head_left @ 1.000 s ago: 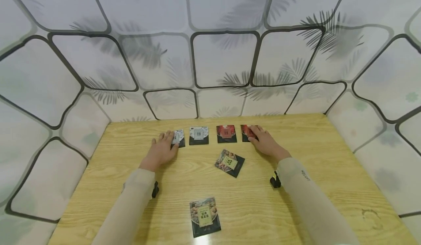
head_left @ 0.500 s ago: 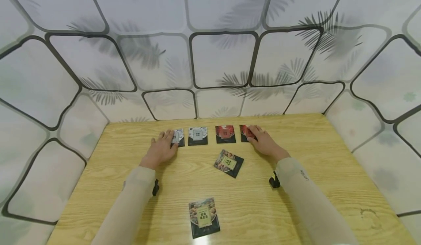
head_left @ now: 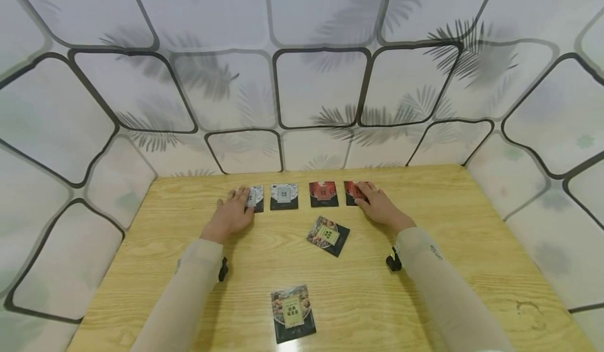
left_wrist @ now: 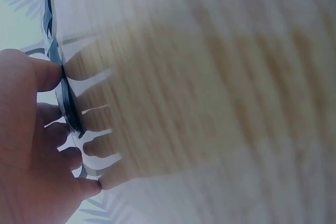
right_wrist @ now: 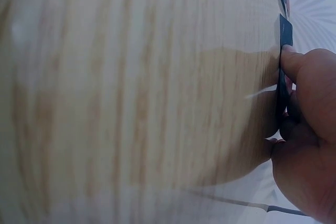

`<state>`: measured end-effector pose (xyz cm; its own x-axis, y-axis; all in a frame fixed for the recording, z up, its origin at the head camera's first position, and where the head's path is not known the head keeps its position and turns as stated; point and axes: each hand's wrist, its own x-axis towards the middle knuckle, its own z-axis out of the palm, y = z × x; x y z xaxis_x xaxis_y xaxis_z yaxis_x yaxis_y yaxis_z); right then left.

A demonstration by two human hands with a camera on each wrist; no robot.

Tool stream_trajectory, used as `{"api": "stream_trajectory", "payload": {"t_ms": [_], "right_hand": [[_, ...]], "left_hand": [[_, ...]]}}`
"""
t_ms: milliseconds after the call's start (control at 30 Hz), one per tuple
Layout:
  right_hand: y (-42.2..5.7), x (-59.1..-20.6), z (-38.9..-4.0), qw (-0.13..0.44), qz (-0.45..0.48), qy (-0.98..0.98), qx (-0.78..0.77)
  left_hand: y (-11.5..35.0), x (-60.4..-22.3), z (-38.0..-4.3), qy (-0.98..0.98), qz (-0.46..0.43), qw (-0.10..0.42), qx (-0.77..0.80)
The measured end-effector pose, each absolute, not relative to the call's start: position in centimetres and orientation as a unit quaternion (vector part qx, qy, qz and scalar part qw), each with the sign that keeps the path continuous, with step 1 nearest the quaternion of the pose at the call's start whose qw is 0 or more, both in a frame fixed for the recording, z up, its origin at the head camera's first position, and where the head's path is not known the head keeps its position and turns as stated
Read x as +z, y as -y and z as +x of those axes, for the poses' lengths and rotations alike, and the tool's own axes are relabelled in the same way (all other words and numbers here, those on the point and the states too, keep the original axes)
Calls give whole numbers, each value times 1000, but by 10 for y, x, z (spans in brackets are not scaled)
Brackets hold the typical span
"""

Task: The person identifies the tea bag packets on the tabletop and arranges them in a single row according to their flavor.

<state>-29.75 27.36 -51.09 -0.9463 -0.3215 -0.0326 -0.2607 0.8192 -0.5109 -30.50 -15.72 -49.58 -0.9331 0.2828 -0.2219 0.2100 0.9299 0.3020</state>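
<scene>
Four flat packets would be several: a row of them lies along the back of the table. My left hand (head_left: 229, 215) rests on the leftmost, a white-and-black packet (head_left: 257, 199), covering its left part. Beside it lies a second white-and-black packet (head_left: 284, 196). A red-and-black packet (head_left: 323, 194) comes after that. At the row's right end my right hand (head_left: 381, 206) rests with relaxed fingers on another red-and-black packet (head_left: 350, 193), hiding its right side. In the right wrist view the thumb touches that packet's near edge. The left wrist view shows the left fingers spread.
A packet with a yellow-green label (head_left: 329, 235) lies askew in mid-table. Another yellow-labelled packet (head_left: 293, 313) lies near the front. The wooden table (head_left: 264, 257) meets a patterned cloth wall (head_left: 321, 89) at the back, with similar walls at both sides.
</scene>
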Motion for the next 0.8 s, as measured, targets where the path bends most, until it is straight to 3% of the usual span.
{"api": "stream_trajectory", "payload": {"t_ms": [400,800], "right_hand": [[-275,-511,-297,64,-146,-953,-260],[-274,-512,-298,67,-144,-952,-261]], "left_hand": [[123,-495,-291,-974,182,30,134],[52,-493,-257,-951,291,56,85]]}}
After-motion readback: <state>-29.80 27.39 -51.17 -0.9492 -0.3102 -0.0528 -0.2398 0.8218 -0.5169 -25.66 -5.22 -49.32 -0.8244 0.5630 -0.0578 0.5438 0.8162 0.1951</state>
